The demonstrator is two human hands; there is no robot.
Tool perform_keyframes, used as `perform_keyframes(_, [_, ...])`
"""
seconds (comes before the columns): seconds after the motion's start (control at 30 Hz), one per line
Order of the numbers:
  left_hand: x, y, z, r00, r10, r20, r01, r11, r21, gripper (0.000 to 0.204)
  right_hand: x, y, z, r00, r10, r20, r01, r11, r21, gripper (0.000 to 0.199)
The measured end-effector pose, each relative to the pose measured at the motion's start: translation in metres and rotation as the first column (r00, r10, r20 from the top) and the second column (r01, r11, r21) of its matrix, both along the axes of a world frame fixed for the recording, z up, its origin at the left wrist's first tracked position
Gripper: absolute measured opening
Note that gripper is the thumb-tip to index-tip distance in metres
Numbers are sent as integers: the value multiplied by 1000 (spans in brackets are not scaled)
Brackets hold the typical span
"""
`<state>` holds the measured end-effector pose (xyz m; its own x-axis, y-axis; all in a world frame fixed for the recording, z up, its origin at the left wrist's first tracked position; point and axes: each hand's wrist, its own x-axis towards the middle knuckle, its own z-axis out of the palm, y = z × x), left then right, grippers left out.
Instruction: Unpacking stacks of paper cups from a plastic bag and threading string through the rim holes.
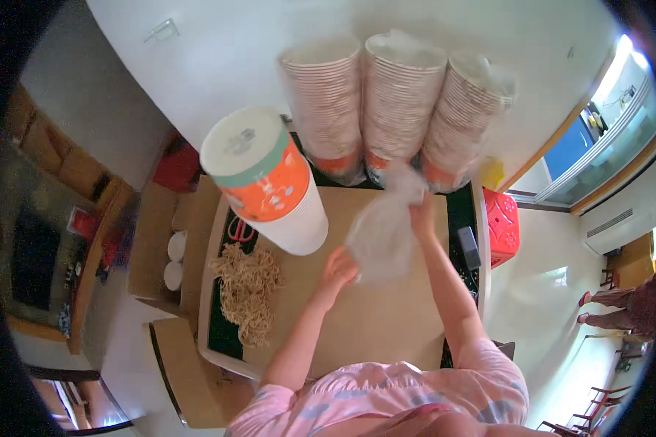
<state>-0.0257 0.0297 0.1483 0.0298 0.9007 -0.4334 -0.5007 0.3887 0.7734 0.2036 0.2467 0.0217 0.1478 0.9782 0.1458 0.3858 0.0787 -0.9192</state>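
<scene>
Across the green-topped surface (226,342) lies a brown sheet (372,328). At its far side stand three wrapped cup stacks (404,102), side by side, white rims above, orange at the base. Left of these rises an orange stack (266,193), green-banded near its pale round top and plain white lower down.

Both arms are bare below pink sleeves (488,364): the left forearm (302,339) slants up and right, the right forearm (448,284) reaches farther and slants up and left. The hands are well apart from each other, both clamped on one bag (385,240). The right hand (422,217) has its fingers closed at the upper right edge; the left hand (338,266), fingers curled, pinches the lower left edge. Between them, over the sheet, the bag is clear, thin and limp, broad below and bunched narrow at its far end, its outline blurred.

Tan shreds (246,291) lie heaped at the left, a grey block (469,247) at the right, and red scissors (242,230) just beyond the shreds.
</scene>
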Motion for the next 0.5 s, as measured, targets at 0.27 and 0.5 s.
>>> perform_keyframes(0.27, [-18,-30,-64,907,-171,-386,173,985,-30,43,19,184,-112,683,-50,728,-39,994,105,51])
perform_keyframes(0.5, [0,57,-100,728,-112,-676,164,986,13,60,-94,140,-67,640,259,724,-175,966,-191,37])
